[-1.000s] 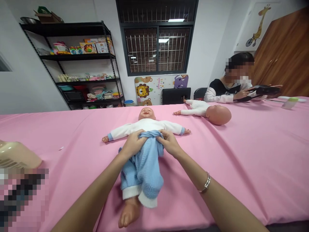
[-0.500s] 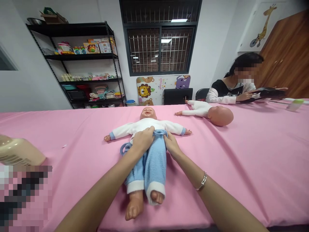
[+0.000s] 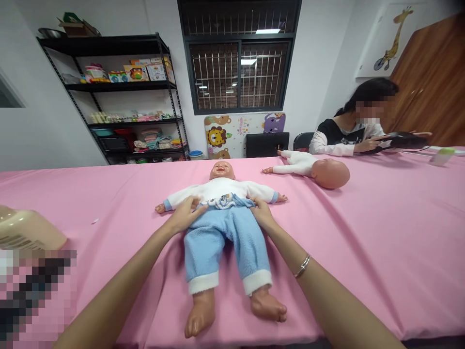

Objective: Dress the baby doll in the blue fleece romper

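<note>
A baby doll [image 3: 222, 171] lies face up on the pink-covered table, arms spread and feet toward me. It wears a white top with light blue cuffs and light blue trousers [image 3: 227, 230] with white ankle bands. The trouser legs are apart and both bare feet show. My left hand [image 3: 187, 213] is closed at the left side of the waistband. At the right side my right hand [image 3: 260, 211] pinches the waistband's edge. Between the hands, a printed cartoon pattern on the doll's belly shows above the bunched cloth. Some of my fingertips are hidden in the folds.
A second doll [image 3: 329, 173] in white lies beyond, to the right. At the far right sits a person [image 3: 341, 135] holding a dark device [image 3: 407, 140]. A cream bottle [image 3: 31, 228] lies at the left on the pink cloth [image 3: 363, 232]. Behind stands a black shelf [image 3: 119, 87].
My left hand has moved left from the middle of the waist to its left side. The trousers are now up across both hips, and the doll's right-hand leg has swung outward.
</note>
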Available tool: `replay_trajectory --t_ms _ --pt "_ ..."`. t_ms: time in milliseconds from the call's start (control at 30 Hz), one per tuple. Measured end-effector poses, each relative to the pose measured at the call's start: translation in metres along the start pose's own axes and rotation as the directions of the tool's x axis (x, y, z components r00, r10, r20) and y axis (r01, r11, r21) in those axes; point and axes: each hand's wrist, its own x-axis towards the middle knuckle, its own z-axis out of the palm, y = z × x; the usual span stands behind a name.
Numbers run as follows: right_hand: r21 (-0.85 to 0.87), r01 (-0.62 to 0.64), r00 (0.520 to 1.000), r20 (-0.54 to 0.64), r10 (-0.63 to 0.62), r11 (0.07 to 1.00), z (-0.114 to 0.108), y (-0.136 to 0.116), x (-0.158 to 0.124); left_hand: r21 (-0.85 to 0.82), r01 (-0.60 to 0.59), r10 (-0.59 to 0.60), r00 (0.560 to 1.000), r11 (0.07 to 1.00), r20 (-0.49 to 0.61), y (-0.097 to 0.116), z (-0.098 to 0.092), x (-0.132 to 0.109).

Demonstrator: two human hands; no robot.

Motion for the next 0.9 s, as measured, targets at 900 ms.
replay_trajectory --t_ms 900 --pt "-0.184 0.040 0.962 0.271 0.012 0.982 -0.010 -0.027 -0.014 -0.226 0.163 -0.088 0.947 0.960 0.309 -0.014 -0.026 -0.013"
